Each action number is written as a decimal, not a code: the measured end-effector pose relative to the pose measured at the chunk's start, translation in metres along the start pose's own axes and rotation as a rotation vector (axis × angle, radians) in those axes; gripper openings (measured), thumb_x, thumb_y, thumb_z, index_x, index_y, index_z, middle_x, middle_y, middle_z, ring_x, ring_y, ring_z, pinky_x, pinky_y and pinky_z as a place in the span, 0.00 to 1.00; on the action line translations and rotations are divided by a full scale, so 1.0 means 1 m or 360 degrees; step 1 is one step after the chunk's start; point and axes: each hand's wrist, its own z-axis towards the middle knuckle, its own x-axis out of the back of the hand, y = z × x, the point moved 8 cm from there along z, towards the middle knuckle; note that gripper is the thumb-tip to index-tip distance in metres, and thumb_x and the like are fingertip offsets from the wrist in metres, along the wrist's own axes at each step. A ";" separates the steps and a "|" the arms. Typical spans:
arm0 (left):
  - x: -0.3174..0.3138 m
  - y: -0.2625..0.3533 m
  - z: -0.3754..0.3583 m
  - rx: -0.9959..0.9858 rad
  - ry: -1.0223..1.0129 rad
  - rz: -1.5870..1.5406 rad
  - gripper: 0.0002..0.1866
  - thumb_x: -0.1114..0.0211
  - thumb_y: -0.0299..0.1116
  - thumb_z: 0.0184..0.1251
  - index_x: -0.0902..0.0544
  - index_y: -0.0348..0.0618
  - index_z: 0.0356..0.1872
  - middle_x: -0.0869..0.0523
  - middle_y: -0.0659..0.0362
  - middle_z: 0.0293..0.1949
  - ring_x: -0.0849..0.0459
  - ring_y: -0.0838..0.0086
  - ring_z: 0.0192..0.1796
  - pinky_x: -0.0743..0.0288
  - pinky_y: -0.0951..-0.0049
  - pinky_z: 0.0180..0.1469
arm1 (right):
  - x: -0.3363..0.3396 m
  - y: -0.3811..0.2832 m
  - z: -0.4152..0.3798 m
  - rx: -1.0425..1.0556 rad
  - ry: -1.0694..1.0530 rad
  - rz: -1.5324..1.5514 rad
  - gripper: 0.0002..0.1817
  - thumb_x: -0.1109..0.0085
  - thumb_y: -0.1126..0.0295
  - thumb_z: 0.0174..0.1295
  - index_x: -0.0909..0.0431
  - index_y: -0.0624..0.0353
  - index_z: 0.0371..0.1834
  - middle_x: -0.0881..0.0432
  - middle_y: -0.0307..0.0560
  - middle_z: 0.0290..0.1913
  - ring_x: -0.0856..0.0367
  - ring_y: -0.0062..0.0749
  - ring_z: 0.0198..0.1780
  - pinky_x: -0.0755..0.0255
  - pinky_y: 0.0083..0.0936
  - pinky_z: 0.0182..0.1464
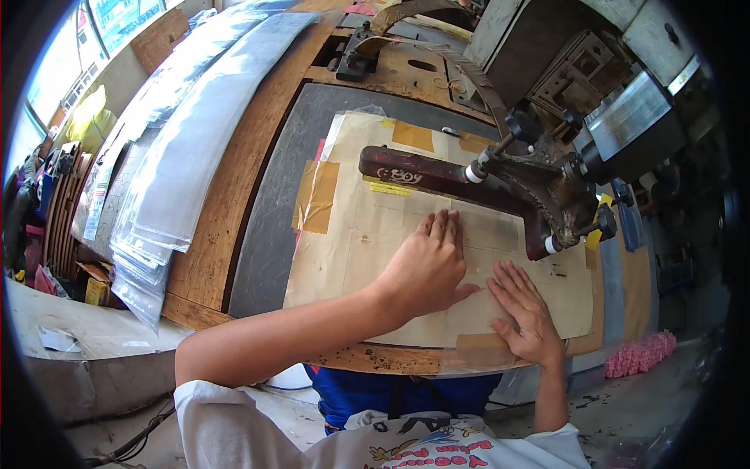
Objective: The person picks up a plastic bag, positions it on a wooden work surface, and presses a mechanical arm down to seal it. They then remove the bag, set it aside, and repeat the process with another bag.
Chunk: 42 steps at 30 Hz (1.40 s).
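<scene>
My left hand point(430, 262) lies flat on a beige sheet point(344, 266), its fingers stretched out toward the dark red metal bar point(422, 170). To its right, my right hand point(525, 311) also rests flat on the sheet, fingers extended and slightly apart. Neither hand grasps anything. The bar is L-shaped, bears white handwritten marks and overlaps the far part of the sheet in this view. Brown tape point(316, 197) covers the sheet's left edge, and another strip of brown tape point(478, 352) runs along the near edge by my right wrist.
Clear plastic sheets point(195, 148) lie stacked on the left of the wooden table point(226, 211). The machine head point(633, 117) with black knobs overhangs the right side. A pink fluffy bundle point(641, 354) sits at lower right. A yellow bag point(90, 121) is by the window.
</scene>
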 end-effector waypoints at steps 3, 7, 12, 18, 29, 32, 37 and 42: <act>0.011 0.001 0.006 -0.0069 -0.0098 0.0090 0.33 0.38 0.56 0.70 0.15 0.25 0.48 0.13 0.39 0.52 0.14 0.53 0.57 0.20 0.61 0.59 | 0.001 -0.003 -0.001 0.0009 0.0060 -0.0006 0.31 0.41 0.56 0.68 0.26 0.60 0.72 0.36 0.56 0.79 0.42 0.56 0.81 0.51 0.49 0.81; 0.117 -0.014 0.010 -0.0241 0.0978 0.0107 0.16 0.32 0.44 0.65 0.21 0.49 0.21 0.21 0.65 0.20 0.20 0.69 0.20 0.26 0.65 0.29 | 0.006 0.001 -0.001 0.0037 0.0158 0.0098 0.30 0.38 0.58 0.66 0.23 0.60 0.69 0.31 0.55 0.76 0.38 0.53 0.79 0.49 0.48 0.81; 0.129 -0.178 0.066 0.0417 0.0212 -0.0757 0.14 0.34 0.40 0.72 0.12 0.39 0.42 0.12 0.52 0.28 0.12 0.67 0.30 0.21 0.64 0.36 | 0.016 0.001 -0.002 0.0084 0.0238 0.0261 0.28 0.31 0.61 0.61 0.19 0.61 0.64 0.25 0.55 0.72 0.35 0.52 0.78 0.48 0.47 0.81; 0.042 -0.203 0.100 -0.0129 0.0196 -0.0734 0.10 0.34 0.34 0.73 0.12 0.48 0.51 0.13 0.55 0.29 0.17 0.68 0.29 0.23 0.66 0.37 | 0.019 0.015 -0.009 0.0100 0.0417 0.0556 0.21 0.26 0.69 0.55 0.12 0.62 0.53 0.18 0.59 0.65 0.26 0.50 0.73 0.41 0.47 0.79; -0.009 -0.166 0.102 -0.0434 -0.0110 -0.0311 0.26 0.42 0.32 0.63 0.14 0.71 0.61 0.24 0.55 0.31 0.19 0.60 0.32 0.24 0.57 0.36 | 0.014 0.023 -0.002 -0.0058 0.0396 0.0454 0.19 0.24 0.71 0.50 0.11 0.64 0.48 0.15 0.58 0.60 0.21 0.54 0.68 0.38 0.51 0.76; -0.009 -0.166 0.102 -0.0415 -0.0117 -0.0268 0.26 0.42 0.33 0.63 0.14 0.70 0.62 0.24 0.55 0.31 0.19 0.60 0.32 0.24 0.57 0.37 | 0.013 0.020 -0.001 -0.0026 0.0335 0.0369 0.19 0.25 0.71 0.51 0.11 0.63 0.48 0.15 0.58 0.60 0.21 0.55 0.69 0.38 0.52 0.76; -0.010 -0.164 0.101 -0.0420 -0.0095 -0.0232 0.25 0.42 0.34 0.63 0.14 0.67 0.62 0.25 0.55 0.32 0.19 0.60 0.32 0.24 0.56 0.37 | 0.009 0.016 -0.002 0.0001 0.0262 0.0264 0.22 0.29 0.69 0.55 0.13 0.62 0.55 0.17 0.57 0.63 0.26 0.54 0.72 0.40 0.53 0.77; -0.016 -0.170 0.106 -0.0471 -0.0081 -0.0058 0.24 0.43 0.40 0.68 0.17 0.78 0.64 0.20 0.57 0.35 0.16 0.62 0.33 0.20 0.60 0.38 | 0.007 0.008 0.001 0.0067 0.0165 0.0143 0.26 0.32 0.66 0.58 0.16 0.60 0.62 0.21 0.55 0.68 0.30 0.54 0.75 0.43 0.53 0.78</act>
